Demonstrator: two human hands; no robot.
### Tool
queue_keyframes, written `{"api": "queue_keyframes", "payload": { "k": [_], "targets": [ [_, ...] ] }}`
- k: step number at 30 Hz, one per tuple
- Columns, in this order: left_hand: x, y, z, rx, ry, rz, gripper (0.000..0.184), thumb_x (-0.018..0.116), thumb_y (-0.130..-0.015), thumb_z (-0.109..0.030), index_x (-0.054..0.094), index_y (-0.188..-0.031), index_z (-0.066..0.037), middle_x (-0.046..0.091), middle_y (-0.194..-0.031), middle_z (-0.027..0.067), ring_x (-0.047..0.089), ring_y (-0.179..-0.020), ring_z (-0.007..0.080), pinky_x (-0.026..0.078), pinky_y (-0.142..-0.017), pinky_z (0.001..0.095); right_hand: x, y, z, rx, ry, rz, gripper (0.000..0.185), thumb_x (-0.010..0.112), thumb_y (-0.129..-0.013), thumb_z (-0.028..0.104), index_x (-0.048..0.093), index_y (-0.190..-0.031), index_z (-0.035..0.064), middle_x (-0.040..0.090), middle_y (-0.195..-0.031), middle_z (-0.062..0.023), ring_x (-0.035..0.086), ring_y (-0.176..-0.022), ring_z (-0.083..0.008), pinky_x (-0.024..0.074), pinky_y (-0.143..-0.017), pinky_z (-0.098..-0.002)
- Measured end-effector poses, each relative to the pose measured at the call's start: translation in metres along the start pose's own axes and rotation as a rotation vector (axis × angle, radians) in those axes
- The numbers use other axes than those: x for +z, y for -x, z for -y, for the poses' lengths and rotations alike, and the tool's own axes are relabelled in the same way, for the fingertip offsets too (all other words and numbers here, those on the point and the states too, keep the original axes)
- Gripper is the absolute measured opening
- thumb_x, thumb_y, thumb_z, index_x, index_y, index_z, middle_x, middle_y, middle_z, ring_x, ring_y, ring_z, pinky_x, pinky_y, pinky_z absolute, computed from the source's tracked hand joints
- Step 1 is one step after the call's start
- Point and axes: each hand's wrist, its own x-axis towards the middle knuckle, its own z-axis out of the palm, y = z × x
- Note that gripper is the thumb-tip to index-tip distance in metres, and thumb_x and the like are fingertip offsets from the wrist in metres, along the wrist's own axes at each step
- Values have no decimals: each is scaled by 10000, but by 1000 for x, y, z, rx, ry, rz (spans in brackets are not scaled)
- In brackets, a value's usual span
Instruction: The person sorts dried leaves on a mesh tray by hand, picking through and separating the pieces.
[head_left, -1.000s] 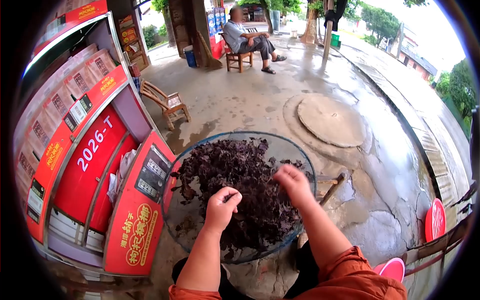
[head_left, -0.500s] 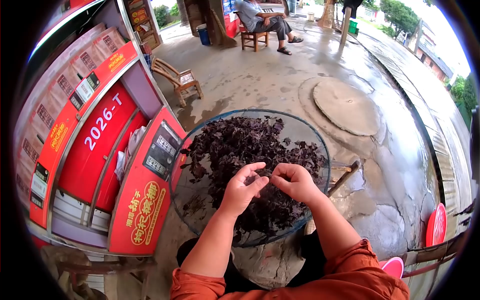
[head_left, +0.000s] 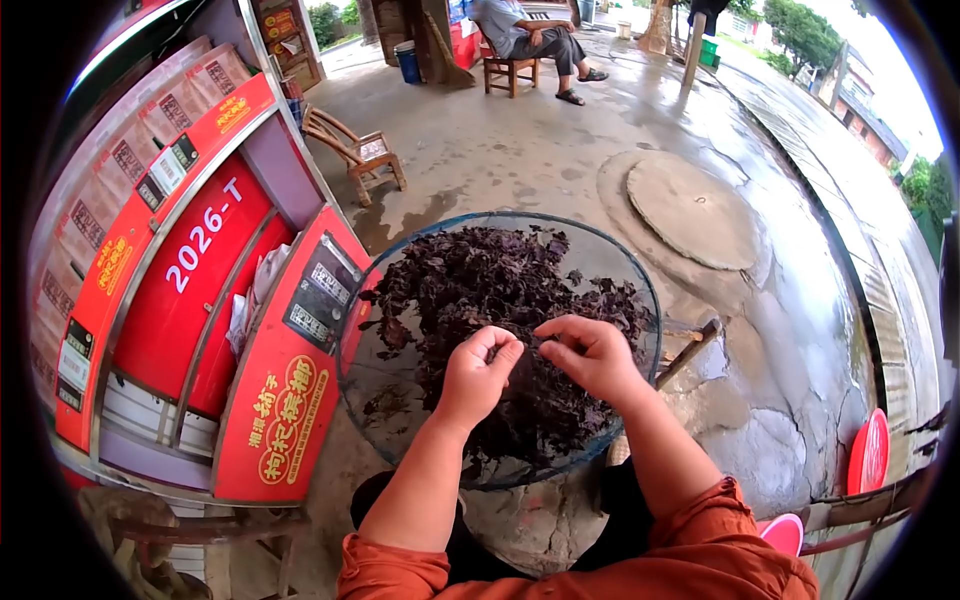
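Observation:
Dark purple, crinkled leaves [head_left: 470,265] lie heaped across a round mesh tray [head_left: 385,415] with a blue-green rim in front of me. Over the near half of the heap, my left hand [head_left: 480,368] has its thumb and fingers pinched together. A short gap to the right, my right hand [head_left: 588,355] is also pinched, its thumb against the curled index finger. Whatever sits between the fingertips of either hand is too small and dark against the leaves to name for sure.
At left stands a red display cabinet [head_left: 285,400] with printed panels. A small bamboo chair [head_left: 365,155] is beyond the tray. Farther back, a person [head_left: 535,42] sits on a wooden chair. A round concrete slab [head_left: 692,210] lies right; a red basin [head_left: 868,452] is at far right.
My left hand's fingers have closed from a looser, more open curl into a tight pinch. My right hand has shifted slightly and turned, its fingertips lifting a little from the left hand.

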Motion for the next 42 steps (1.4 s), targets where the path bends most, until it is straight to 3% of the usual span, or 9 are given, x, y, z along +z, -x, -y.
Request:
{"api": "queue_keyframes", "payload": {
  "k": [8, 11, 14, 16, 18, 28, 34, 37, 42],
  "targets": [
    [9, 0, 9, 28, -3, 114, 112, 603, -998, -165, 612, -964, -59, 534, -721, -57, 487, -599, 41, 410, -551, 211, 10, -1, -20, -104, -31, 61, 50, 650, -933, 75, 612, -920, 45, 538, -702, 48, 465, -667, -39, 394, -583, -235],
    [3, 0, 11, 68, -30, 95, 134, 593, -1006, -185, 613, -960, -61, 520, -716, -50, 492, -595, 49, 421, -555, 219, -5, -9, -32, 80, -541, -183, 45, 630, -959, 125, 626, -934, 87, 568, -805, 81, 497, -738, -23, 397, -655, -191],
    [-4, 0, 3, -77, 162, 60, 157, 602, -1005, -204, 612, -971, -52, 501, -710, -43, 469, -593, 59, 430, -558, 226, -32, -19, -43, 94, -490, -238, 102, 653, -958, 174, 631, -921, 80, 556, -769, 88, 462, -688, -14, 362, -605, -193],
    [-8, -2, 2, -104, 256, 93, 257, 567, -1023, -272, 599, -1104, -31, 519, -755, -13, 442, -614, 75, 449, -585, 252, -32, -20, -45, 50, 56, -237, 124, 675, -942, 152, 667, -927, 30, 599, -748, 72, 486, -677, -10, 404, -604, -205],
    [-9, -2, -4, -205, 625, 150, 409, 500, -1046, -341, 526, -1282, -8, 536, -814, 18, 424, -638, 91, 461, -615, 284, -27, -16, -37, 51, 95, -232, 71, 666, -934, 94, 677, -948, 25, 624, -773, 60, 509, -695, -6, 423, -611, -202],
    [1, 2, -1, -81, 374, 281, 577, 364, -1079, -395, 327, -1501, -3, 562, -833, 45, 440, -632, 100, 445, -588, 260, 19, -3, -14, 30, -308, 124, 97, 653, -946, 76, 642, -1025, 20, 617, -751, 34, 511, -675, -45, 427, -615, -212],
    [-15, -3, 2, -67, 90, 154, 104, 560, -990, -102, 634, -1049, -59, 600, -794, -21, 517, -642, 51, 434, -578, 212, 11, -2, -11, -101, 65, 123, 124, 614, -991, 135, 652, -1065, 43, 618, -787, 23, 529, -719, -55, 458, -678, -236],
    [-37, -7, -3, -71, 87, 39, 126, 539, -1009, -125, 624, -1063, -48, 634, -852, 9, 584, -707, 78, 493, -629, 232, 4, -10, -27, 93, -270, -52, 337, 506, -1050, 351, 658, -1117, 58, 551, -822, 52, 481, -747, -51, 431, -701, -210],
    [-22, -3, 8, -69, 201, 122, 393, 554, -1026, -236, 523, -1343, -5, 613, -1202, 113, 621, -1050, 174, 524, -867, 303, -1, -15, -29, 304, -553, 24, 378, 464, -1060, 364, 652, -1168, 54, 612, -893, -10, 585, -812, -103, 476, -728, -251]
  ]
}}
